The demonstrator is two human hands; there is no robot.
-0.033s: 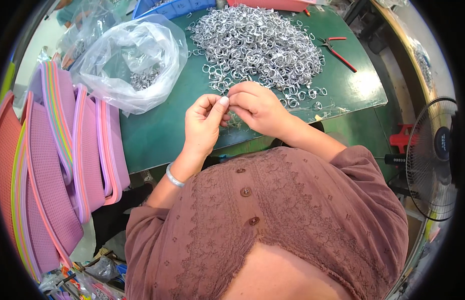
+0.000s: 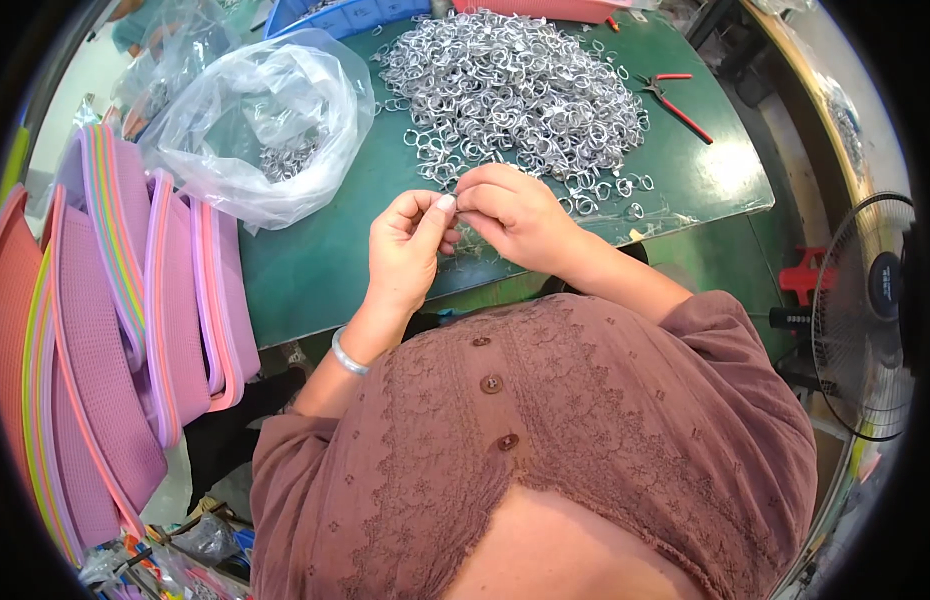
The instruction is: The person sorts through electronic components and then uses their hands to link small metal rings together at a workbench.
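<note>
My left hand (image 2: 408, 235) and my right hand (image 2: 515, 215) meet at the near edge of the green table (image 2: 305, 265), fingertips pinched together. Whatever they hold between them is too small and too covered by the fingers to make out. Just beyond the hands lies a big heap of silvery metal rings (image 2: 515, 90), with a few strays close to my right hand. A clear plastic bag (image 2: 330, 165), open at the top, stands left of the heap with some small metal pieces inside.
Pink and purple baskets (image 2: 105, 330) are stacked at the left. Red-handled pliers (image 2: 675, 105) lie right of the heap. A blue tray (image 2: 345, 16) and a pink tray (image 2: 545, 9) sit at the far edge. A black fan (image 2: 865, 315) stands at the right.
</note>
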